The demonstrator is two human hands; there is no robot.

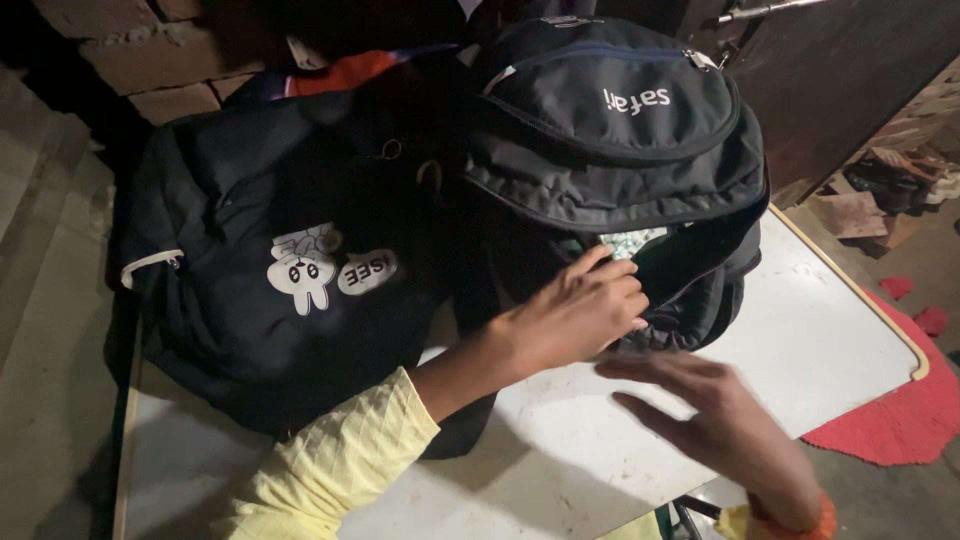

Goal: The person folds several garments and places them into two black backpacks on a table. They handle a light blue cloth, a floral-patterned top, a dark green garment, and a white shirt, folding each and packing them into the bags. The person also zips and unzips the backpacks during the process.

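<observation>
Concrete floor [45,330] at far left, pale, beside a dark brick wall [150,50] at top left. Next, white surface [820,340] with a yellow edge, carrying two dark backpacks side by side and touching. Left backpack [250,260]: lies flat, navy or black, white cartoon patch on its face, white trim at its left edge, an orange-red strip showing at its top.

Right backpack [620,130]: black, front pocket with a silver zipper pull, main compartment gaping toward the wearer, something pale and patterned visible inside the opening.

Left hand [585,310], arm in a pale yellow sleeve [330,470], crosses from lower left to the mouth of the right backpack; fingers curled and pressed onto the edge of the opening, seemingly gripping the fabric there, though the grip itself is partly hidden.

Right hand [710,405] just below and to the right, above the bare surface, fingers spread and released, holding nothing, near the bag's lower edge but apart from it. Orange band at that wrist.

Far right: red mat [900,415] on the floor, rubble and bricks [880,200] beyond, dark wooden door [850,70] behind the bag.
</observation>
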